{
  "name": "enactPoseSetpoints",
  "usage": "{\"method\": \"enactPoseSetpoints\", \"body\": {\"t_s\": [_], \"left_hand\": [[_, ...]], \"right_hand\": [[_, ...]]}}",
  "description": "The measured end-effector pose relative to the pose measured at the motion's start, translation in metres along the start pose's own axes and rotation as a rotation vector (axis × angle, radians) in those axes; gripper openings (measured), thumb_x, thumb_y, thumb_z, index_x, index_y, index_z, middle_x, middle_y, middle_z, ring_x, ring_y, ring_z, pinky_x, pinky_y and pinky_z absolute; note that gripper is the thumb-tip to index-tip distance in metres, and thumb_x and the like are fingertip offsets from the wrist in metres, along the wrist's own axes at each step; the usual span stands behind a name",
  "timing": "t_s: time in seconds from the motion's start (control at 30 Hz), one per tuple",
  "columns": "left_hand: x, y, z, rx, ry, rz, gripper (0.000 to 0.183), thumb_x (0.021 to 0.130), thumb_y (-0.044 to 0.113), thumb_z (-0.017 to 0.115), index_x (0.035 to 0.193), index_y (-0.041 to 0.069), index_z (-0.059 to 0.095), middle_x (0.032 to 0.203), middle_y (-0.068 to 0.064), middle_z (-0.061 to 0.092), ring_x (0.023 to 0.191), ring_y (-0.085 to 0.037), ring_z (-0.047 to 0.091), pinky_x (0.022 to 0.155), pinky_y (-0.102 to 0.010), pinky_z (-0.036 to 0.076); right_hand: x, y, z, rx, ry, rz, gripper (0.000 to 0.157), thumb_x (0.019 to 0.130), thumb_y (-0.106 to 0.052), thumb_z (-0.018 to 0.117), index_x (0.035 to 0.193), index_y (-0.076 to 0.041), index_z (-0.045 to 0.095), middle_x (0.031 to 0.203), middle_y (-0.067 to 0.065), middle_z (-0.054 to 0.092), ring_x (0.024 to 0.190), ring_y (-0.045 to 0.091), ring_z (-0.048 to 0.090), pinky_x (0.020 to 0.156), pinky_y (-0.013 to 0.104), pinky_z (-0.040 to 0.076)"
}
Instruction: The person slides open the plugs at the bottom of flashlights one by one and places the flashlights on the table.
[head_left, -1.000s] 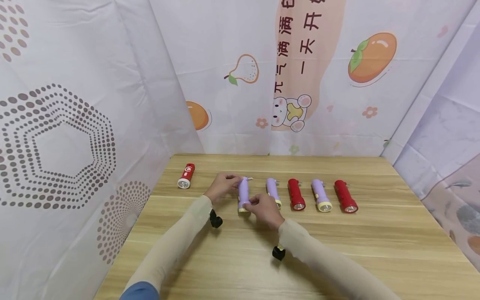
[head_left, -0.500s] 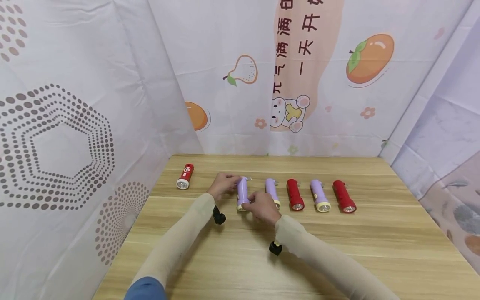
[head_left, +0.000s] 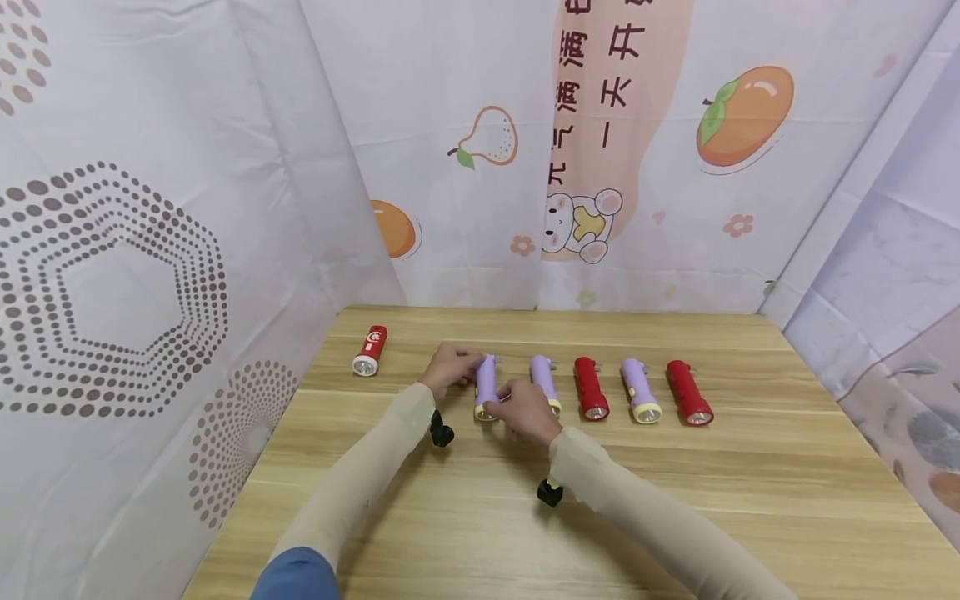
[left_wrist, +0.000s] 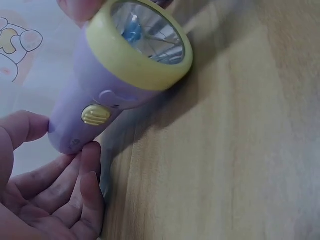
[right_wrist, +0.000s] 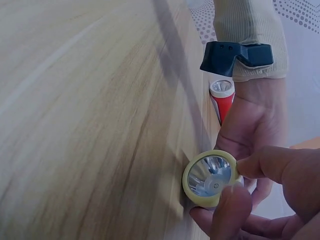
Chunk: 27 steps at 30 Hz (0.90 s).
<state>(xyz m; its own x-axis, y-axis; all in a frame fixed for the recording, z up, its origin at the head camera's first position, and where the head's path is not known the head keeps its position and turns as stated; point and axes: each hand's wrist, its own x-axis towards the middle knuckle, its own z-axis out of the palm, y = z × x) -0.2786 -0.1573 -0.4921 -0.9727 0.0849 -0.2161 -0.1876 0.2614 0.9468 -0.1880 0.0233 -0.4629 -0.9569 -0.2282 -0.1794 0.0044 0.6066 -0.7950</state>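
Observation:
A purple flashlight (head_left: 486, 382) with a yellow head ring lies between both hands, lens end toward me. My left hand (head_left: 450, 367) pinches its tail between thumb and fingers, as the left wrist view shows. At the other end, my right hand (head_left: 527, 410) holds the yellow ring (right_wrist: 192, 196) by its rim with thumb and fingers. A ribbed yellow switch (left_wrist: 95, 115) faces the left wrist camera. Just right of the right hand lies a second purple flashlight (head_left: 542, 372), its head partly covered by that hand.
Farther right, a red flashlight (head_left: 588, 385), another purple flashlight (head_left: 637, 383) and another red flashlight (head_left: 686, 386) continue the row. A red-and-white flashlight (head_left: 373, 343) lies at the back left. Printed curtains (head_left: 465, 275) border the wooden table (head_left: 465, 517).
Both hands keep hold of the purple flashlight at nearly the same spot. The metal prong at its tail shows less than before.

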Motion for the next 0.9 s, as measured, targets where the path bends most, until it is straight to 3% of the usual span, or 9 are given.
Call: {"method": "enactPoseSetpoints", "body": {"t_s": [0.17,0.57,0.9], "left_hand": [[0.0,0.002,0.003,0.03,-0.01,0.009,0.03,0.097,0.022,0.071,0.112,-0.004,0.074,0.092,-0.012,0.076,0.073,-0.017,0.071,0.062,-0.026,0.055],[-0.003,0.006,0.011,0.133,-0.026,0.014,0.025,0.098,0.024,0.071,0.109,0.002,0.076,0.093,-0.01,0.074,0.07,-0.017,0.068,0.056,-0.025,0.051],[-0.005,0.006,0.012,0.164,-0.045,0.02,0.022,0.098,0.021,0.071,0.106,0.002,0.076,0.097,-0.011,0.073,0.072,-0.018,0.069,0.059,-0.027,0.054]], "right_hand": [[-0.001,0.001,-0.002,0.027,-0.001,0.008,0.032,0.093,-0.025,0.076,0.111,0.001,0.067,0.065,0.014,0.068,0.041,0.01,0.05,0.039,0.022,0.04],[-0.001,0.003,-0.002,0.021,-0.027,-0.001,0.021,0.094,-0.026,0.074,0.093,-0.006,0.069,0.048,-0.001,0.052,0.04,0.01,0.045,0.039,0.023,0.037],[-0.003,0.005,-0.002,-0.008,0.001,-0.001,0.022,0.095,-0.027,0.074,0.095,-0.005,0.071,0.053,0.007,0.06,0.039,0.011,0.048,0.038,0.022,0.037]]}}
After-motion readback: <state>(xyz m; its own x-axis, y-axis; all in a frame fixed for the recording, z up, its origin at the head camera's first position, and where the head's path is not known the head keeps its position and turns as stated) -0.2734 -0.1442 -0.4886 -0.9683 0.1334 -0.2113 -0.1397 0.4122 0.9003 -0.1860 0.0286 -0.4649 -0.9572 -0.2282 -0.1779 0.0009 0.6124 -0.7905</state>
